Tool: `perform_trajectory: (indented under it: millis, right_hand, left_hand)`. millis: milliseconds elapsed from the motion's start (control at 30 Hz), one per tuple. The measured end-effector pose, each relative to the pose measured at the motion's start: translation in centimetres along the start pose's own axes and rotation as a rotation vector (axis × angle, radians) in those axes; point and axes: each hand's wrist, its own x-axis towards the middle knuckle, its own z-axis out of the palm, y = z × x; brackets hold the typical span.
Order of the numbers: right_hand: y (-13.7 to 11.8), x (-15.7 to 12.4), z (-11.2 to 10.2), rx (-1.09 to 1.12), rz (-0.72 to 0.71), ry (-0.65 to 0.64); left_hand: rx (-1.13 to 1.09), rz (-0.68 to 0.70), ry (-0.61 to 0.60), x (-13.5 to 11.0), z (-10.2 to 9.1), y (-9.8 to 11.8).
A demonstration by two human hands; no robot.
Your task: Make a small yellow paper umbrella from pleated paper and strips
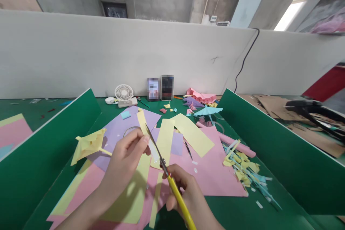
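My left hand point(125, 158) pinches a narrow yellow paper strip point(141, 119), whose upper end sticks up past the fingertips. In my right hand point(188, 187) are scissors point(178, 198) with a long yellow handle, fingers wrapped round it. Their dark blades point up and left, with the tip beside the strip; whether they touch it I cannot tell. A whitish strip point(154, 152) shows below the left fingers. Under both hands lie yellow paper pieces point(195, 134), a purple sheet point(114, 133) and a pink sheet point(215, 172).
A yellow folded-paper umbrella point(90, 146) lies left, a blue paper umbrella point(207, 110) back right. Paper scraps point(246, 167) pile up at right. Behind stand a small fan point(124, 92) and two phones, left point(153, 90) and right point(167, 88). Green partitions, left point(54, 147) and right point(272, 143), flank the table.
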Motion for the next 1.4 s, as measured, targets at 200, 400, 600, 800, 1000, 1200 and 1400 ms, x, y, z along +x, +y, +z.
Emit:
perform_trajectory:
  millis: [200, 400, 600, 800, 1000, 1200, 1400]
  right_hand:
    - [-0.6, 0.0, 0.2, 0.015, 0.042, 0.006]
    - [-0.9, 0.0, 0.0, -0.072, 0.025, 0.055]
    - [-0.5, -0.2, 0.1, -0.056, 0.049, 0.02]
    - [0.4, -0.2, -0.1, -0.134, -0.018, 0.012]
    - [0.6, -0.2, 0.0, -0.113, -0.052, -0.083]
    - [0.3, -0.2, 0.1, -0.103, -0.074, -0.138]
    - [-0.3, -0.1, 0.0, -0.129, -0.041, -0.142]
  left_hand:
    - [-0.015, -0.007, -0.031, 0.1, 0.1, -0.1]
    - [-0.078, 0.029, -0.054, 0.1, -0.1, -0.2]
    - [-0.034, -0.002, 0.039, 0.2, -0.2, 0.3]
    - [0.025, 0.01, 0.081, 0.0, 0.0, 0.4]
    - [0.052, 0.029, 0.08, -0.3, -0.1, 0.5]
    - [0.059, 0.023, 0.078, -0.2, -0.1, 0.4]
    - [0.061, 0.019, 0.051, -0.1, -0.2, 0.5]
